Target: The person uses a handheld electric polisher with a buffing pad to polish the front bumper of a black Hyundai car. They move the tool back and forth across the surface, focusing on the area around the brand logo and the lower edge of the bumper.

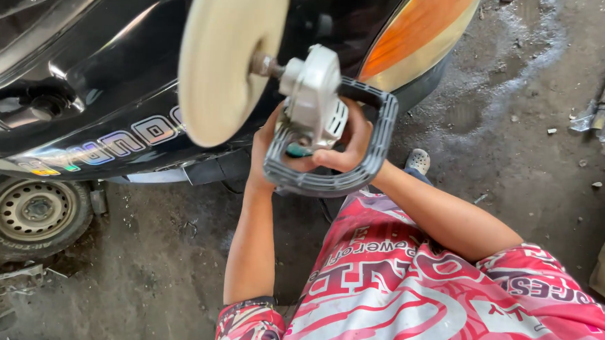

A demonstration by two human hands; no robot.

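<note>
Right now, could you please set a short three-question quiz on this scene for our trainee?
1. True or false: the pad of the polishing machine is cream-coloured.
2. Which hand grips the grey loop handle: A left, B right?
3. What round thing sits at lower left, under the black body panel?

Key: 1 true; 2 B, while the left hand holds the machine's underside; 3 a wheel.

one polisher [311, 103] with one cream pad [229, 60], two hands [347, 141] [266, 145], one black scooter [105, 69], one wheel [33, 211] lower left, one grey shoe [418, 160].
</note>
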